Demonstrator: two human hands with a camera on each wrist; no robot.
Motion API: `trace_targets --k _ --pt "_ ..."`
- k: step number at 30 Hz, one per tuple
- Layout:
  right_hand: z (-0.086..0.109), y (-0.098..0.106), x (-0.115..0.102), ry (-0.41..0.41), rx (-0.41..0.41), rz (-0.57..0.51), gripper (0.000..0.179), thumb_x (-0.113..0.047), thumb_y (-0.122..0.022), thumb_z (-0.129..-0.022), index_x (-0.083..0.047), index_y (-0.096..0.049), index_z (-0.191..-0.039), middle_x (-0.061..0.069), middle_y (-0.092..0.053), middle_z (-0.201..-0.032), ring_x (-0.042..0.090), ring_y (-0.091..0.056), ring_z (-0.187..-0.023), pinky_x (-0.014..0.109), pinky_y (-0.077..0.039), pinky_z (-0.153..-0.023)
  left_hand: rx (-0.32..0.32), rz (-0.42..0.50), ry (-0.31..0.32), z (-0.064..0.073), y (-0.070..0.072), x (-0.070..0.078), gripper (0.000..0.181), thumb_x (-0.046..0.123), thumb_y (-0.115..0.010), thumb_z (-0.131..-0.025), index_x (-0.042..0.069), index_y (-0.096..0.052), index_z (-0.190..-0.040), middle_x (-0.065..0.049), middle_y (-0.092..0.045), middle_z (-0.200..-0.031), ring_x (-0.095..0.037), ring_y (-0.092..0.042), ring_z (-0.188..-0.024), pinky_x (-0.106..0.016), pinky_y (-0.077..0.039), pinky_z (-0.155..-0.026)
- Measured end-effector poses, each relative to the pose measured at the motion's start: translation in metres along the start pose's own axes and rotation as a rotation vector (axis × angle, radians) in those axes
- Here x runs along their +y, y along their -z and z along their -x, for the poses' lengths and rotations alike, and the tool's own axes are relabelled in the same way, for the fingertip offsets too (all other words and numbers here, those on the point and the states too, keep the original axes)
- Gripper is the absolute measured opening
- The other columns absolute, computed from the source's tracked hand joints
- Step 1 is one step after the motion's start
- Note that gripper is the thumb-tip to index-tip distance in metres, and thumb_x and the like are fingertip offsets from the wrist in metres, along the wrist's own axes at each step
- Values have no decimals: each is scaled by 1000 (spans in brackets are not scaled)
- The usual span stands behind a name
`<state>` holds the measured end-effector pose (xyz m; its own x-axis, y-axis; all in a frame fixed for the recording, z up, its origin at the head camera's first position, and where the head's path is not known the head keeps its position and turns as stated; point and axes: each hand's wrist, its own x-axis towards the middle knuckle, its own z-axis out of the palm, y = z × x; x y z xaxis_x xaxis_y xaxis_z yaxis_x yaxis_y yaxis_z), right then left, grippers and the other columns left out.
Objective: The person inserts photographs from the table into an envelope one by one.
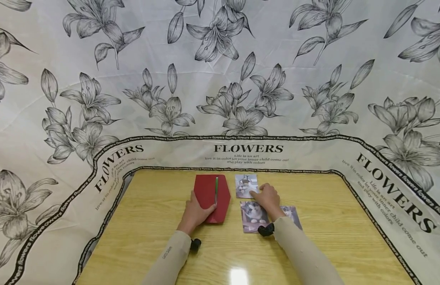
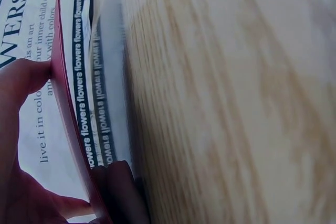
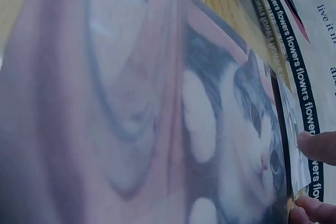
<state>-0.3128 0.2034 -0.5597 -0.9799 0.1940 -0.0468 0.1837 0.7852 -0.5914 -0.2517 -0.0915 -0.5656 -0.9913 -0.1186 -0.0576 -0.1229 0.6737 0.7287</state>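
Observation:
My left hand grips the lower part of a flat red envelope, fingers along its left edge and thumb across its front. A narrow green-and-white strip shows on the envelope's right half. In the left wrist view the red envelope appears edge-on between thumb and fingers. My right hand pinches the lower right corner of a small cat photo. Below it lies a second cat photo; a third photo is partly hidden under the right wrist.
A yellow wood-grain table carries everything. White floral cloth with printed lettering rises around its back and both sides. Black wrist devices sit on both forearms, the right one overlapping the second photo in the head view.

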Motion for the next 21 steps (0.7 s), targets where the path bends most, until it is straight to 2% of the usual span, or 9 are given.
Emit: trace_targets --k 2,4,6,9,11,12,15,17,21 --pt "-2 0 0 -9 1 14 65 -48 -78 -96 5 -63 -128 27 -67 -129 43 -67 -105 59 -51 -92 -4 1 5 0 0 0 119 54 -81 -91 -5 -14 -169 -41 -46 -145 -49 -63 -122 -59 -54 -100" --pt "-3 -1 0 -16 8 23 63 -50 -80 -94 5 -65 -122 25 -68 -121 39 -67 -97 57 -51 -89 -8 4 6 0 0 0 119 54 -82 -91 -5 -14 -169 -41 -47 -145 -49 -63 -121 -59 -54 -100" --pt "-6 -1 0 -28 7 20 57 -51 -81 -92 2 -65 -104 18 -66 -100 32 -62 -82 51 -50 -80 -10 8 6 0 0 1 119 54 -81 -91 -5 -13 -169 -41 -46 -145 -49 -63 -121 -59 -54 -100" --pt "-10 -3 0 -37 -2 12 57 -53 -83 -90 -7 -53 -75 5 -48 -72 22 -46 -64 42 -41 -67 -7 13 5 0 0 1 119 54 -82 -91 -5 -14 -169 -41 -46 -145 -49 -63 -121 -60 -54 -100" --pt "-11 -4 0 -42 -10 10 64 -55 -84 -89 -15 -39 -65 0 -33 -67 19 -36 -60 40 -34 -65 -7 15 7 1 0 0 120 54 -82 -90 -5 -14 -169 -41 -47 -144 -48 -64 -119 -59 -54 -99" --pt "-12 -5 0 -40 -9 12 67 -55 -84 -88 -17 -35 -62 -1 -31 -66 19 -34 -60 40 -33 -66 -8 17 7 1 0 0 120 54 -82 -90 -5 -14 -169 -40 -48 -143 -48 -64 -119 -59 -54 -99" --pt "-9 -5 -2 -42 3 23 68 -53 -85 -87 -16 -35 -60 3 -37 -70 23 -38 -64 44 -35 -71 -14 20 4 2 -1 -1 120 54 -82 -90 -5 -14 -169 -40 -49 -141 -46 -64 -117 -58 -54 -98" --pt "-7 -5 -5 -42 13 31 61 -51 -85 -87 -12 -43 -64 9 -46 -78 29 -46 -73 49 -39 -77 -12 17 0 2 -1 -1 120 54 -82 -90 -5 -14 -169 -40 -49 -141 -47 -64 -118 -59 -54 -99" --pt "-4 -6 -11 -46 14 41 53 -49 -83 -89 0 -63 -94 24 -61 -108 44 -58 -104 62 -43 -97 -4 5 -3 2 1 0 119 53 -82 -91 -6 -14 -169 -41 -47 -142 -49 -63 -120 -60 -53 -100"
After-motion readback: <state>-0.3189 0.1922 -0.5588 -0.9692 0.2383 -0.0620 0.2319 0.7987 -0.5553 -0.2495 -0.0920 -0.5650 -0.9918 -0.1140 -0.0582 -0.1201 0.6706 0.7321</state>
